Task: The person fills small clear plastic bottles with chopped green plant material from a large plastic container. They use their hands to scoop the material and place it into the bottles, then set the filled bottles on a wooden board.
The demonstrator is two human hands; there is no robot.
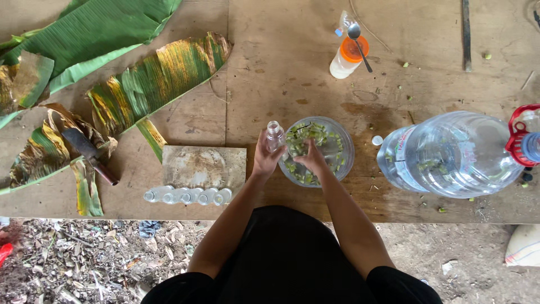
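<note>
The left hand (264,160) is closed around a small clear bottle (275,135), holding it upright with its open mouth up, just left of a glass bowl (344,142). The right hand (311,159) rests over the near part of that bowl, fingers bunched together among the green cut pieces (312,133) that lie in it; whether they actually pinch a piece I cannot tell.

By the look of it, the step in hand is filling the bottle with the green bits. The next move would call for bringing a pinch across to the narrow mouth and keeping the bottle steady (the opening is small, so pieces could easily spill).

To the left of the left hand lies a row of small bottles (187,195) on their sides, in front of a worn board (204,166). Right of the right hand lies a big water jug (453,153), with a small white cap (377,140) between it and the bowl.
</note>
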